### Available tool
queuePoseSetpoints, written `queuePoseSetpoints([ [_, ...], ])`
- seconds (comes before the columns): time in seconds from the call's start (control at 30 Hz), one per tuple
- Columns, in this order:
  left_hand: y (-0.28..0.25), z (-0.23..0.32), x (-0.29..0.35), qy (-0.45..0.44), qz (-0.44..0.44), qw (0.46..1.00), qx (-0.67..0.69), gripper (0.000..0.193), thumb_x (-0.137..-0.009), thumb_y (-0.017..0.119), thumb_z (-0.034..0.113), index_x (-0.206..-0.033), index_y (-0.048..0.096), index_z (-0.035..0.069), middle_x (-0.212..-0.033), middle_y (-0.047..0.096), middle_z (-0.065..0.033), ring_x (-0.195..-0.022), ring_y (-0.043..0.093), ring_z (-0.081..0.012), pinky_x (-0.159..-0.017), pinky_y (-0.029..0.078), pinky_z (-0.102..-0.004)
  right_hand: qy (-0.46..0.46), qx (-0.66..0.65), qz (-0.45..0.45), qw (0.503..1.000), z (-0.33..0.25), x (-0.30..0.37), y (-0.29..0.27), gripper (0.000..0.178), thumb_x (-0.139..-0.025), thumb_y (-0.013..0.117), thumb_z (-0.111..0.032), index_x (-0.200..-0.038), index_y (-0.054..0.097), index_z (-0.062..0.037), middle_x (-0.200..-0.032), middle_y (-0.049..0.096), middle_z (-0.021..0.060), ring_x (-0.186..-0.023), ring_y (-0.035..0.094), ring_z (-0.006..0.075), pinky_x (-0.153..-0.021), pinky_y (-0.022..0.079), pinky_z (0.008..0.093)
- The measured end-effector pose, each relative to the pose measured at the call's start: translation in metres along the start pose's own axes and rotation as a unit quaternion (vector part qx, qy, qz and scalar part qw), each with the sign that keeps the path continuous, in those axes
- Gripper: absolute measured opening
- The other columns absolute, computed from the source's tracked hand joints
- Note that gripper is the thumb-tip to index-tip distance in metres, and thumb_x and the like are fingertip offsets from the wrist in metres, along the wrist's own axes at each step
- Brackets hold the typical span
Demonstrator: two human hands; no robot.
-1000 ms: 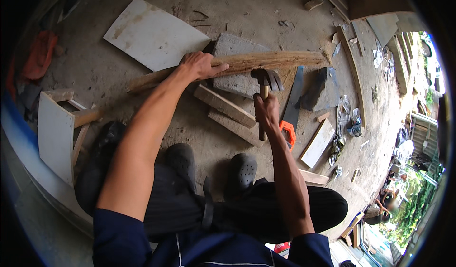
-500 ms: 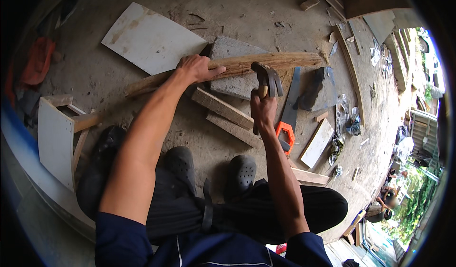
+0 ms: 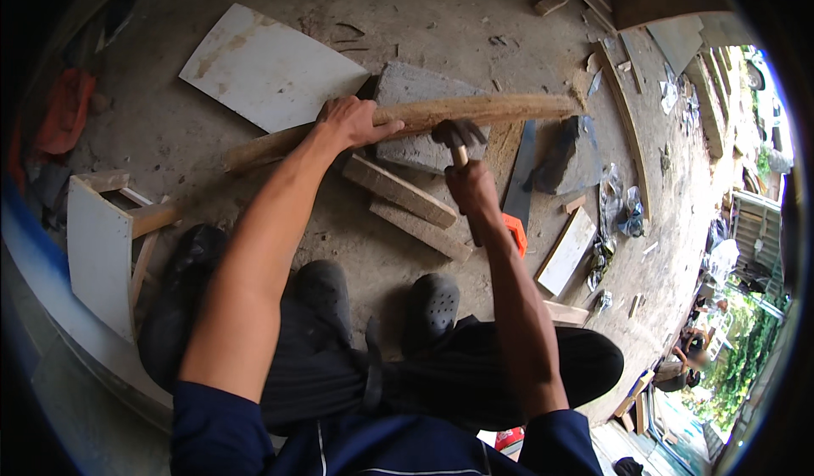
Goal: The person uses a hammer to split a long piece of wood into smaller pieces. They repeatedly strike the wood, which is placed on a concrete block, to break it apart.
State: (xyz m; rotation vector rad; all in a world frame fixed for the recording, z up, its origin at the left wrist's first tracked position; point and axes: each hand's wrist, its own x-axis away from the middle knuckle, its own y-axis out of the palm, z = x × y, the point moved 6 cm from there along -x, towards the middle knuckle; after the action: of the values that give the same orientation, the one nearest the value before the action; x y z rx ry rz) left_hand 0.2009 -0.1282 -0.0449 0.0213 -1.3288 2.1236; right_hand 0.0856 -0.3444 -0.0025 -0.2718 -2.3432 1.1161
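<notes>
A long wooden board [image 3: 500, 108] lies across a grey concrete block [image 3: 424, 82] in front of me. My left hand [image 3: 349, 123] grips the board left of its middle, thumb pointing right along its near edge. In my right hand [image 3: 475, 189] is a claw hammer [image 3: 459, 134], held by its wooden handle. The dark hammer head is just on the near side of the board, over the block; whether it touches the wood I cannot tell. A handsaw [image 3: 515, 189] with an orange handle lies right of the hammer, partly hidden by my right forearm.
A white panel [image 3: 271, 67] lies beyond my left hand. Two short planks [image 3: 398, 189] rest near my shoes [image 3: 431, 306]. A dark stone block [image 3: 570, 155] stands by the saw, near a small white board [image 3: 566, 252]. A white-sided wooden frame [image 3: 100, 251] is at left.
The hammer head has moved left and turned, and my right forearm now covers more of the saw handle. My left hand stays in place on the board.
</notes>
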Motion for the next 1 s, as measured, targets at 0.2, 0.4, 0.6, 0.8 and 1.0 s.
queuePoseSetpoints([
  [0.2,-0.004,-0.01,-0.001,-0.039,-0.044,0.998,0.005,0.086,-0.079,0.051,0.077,-0.09,0.069,-0.006,-0.088,0.066,-0.0317,-0.09,0.066,-0.0448,-0.084,0.05,-0.0512,-0.069,-0.024,0.057,0.996,-0.029,0.019,-0.016,0.028,-0.081,0.058,-0.021,-0.09,0.068,0.0036,-0.079,0.064,0.032,-0.084,0.064,0.0496,-0.076,0.051,0.0519],
  [0.4,0.002,-0.01,-0.005,-0.027,-0.02,0.999,0.018,0.089,-0.079,0.048,0.079,-0.088,0.07,-0.007,-0.089,0.066,-0.0326,-0.092,0.066,-0.0451,-0.084,0.05,-0.0515,-0.021,0.041,0.012,0.999,-0.007,0.016,0.006,0.027,-0.082,0.057,-0.021,-0.086,0.066,0.0037,-0.08,0.063,0.0332,-0.085,0.064,0.049,-0.077,0.05,0.0532],
  [0.6,0.0,-0.006,-0.008,-0.022,-0.022,0.999,0.039,0.093,-0.079,0.048,0.08,-0.085,0.069,-0.01,-0.084,0.065,-0.0342,-0.09,0.065,-0.047,-0.082,0.051,-0.0518,-0.047,0.069,0.053,0.995,-0.006,0.006,0.009,0.027,-0.082,0.059,-0.021,-0.083,0.066,0.0056,-0.076,0.063,0.0325,-0.081,0.065,0.048,-0.073,0.051,0.0527],
  [0.8,-0.003,-0.01,-0.007,-0.04,-0.034,0.998,0.037,0.093,-0.078,0.048,0.08,-0.084,0.068,-0.01,-0.083,0.066,-0.0335,-0.089,0.066,-0.0455,-0.083,0.051,-0.0514,-0.056,0.055,0.058,0.995,-0.028,0.011,-0.004,0.028,-0.083,0.059,-0.021,-0.087,0.068,0.0054,-0.079,0.064,0.0324,-0.081,0.065,0.0477,-0.072,0.052,0.0532],
  [1.0,0.009,-0.01,-0.007,-0.033,-0.034,0.998,0.036,0.093,-0.079,0.047,0.081,-0.086,0.069,-0.01,-0.085,0.066,-0.033,-0.09,0.066,-0.045,-0.083,0.051,-0.0511,-0.051,0.136,0.006,0.989,0.013,-0.016,0.009,0.025,-0.083,0.057,-0.018,-0.094,0.066,0.0025,-0.078,0.064,0.0309,-0.079,0.064,0.0481,-0.07,0.052,0.0524],
])
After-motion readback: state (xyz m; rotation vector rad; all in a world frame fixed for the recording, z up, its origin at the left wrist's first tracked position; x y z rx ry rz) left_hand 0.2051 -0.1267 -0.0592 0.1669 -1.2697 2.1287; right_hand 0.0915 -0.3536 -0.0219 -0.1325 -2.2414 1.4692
